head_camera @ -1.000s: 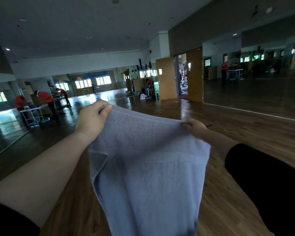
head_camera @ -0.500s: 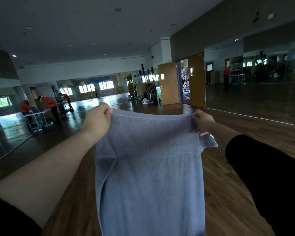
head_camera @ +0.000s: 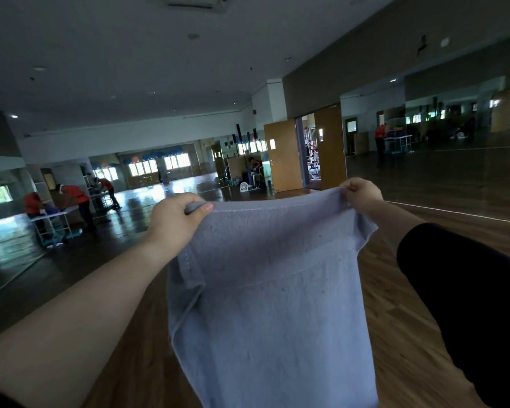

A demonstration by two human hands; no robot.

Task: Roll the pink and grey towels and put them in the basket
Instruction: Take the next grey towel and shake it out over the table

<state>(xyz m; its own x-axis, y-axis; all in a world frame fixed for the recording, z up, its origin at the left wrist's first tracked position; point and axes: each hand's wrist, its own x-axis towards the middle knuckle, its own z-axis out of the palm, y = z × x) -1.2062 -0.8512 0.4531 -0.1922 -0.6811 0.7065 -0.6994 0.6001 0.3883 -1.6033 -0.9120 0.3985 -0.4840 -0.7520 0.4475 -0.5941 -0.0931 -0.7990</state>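
The towel [head_camera: 271, 304] hung in the middle, in front of the person. The left hand [head_camera: 177, 219] held its top left corner and the right hand [head_camera: 362, 192] held its top right corner, with the top edge stretched between them. The rest of the towel hung down above the floor [head_camera: 409, 334] and ran out of the bottom of the view. Far behind the towel stood a door [head_camera: 283, 156]. A small fan [head_camera: 243, 187] sat on the floor just left of that door. Far off to the left, people [head_camera: 74, 195] bent over a desk [head_camera: 53, 214]. A mirror wall [head_camera: 439, 160] ran along the right side, behind the right hand.
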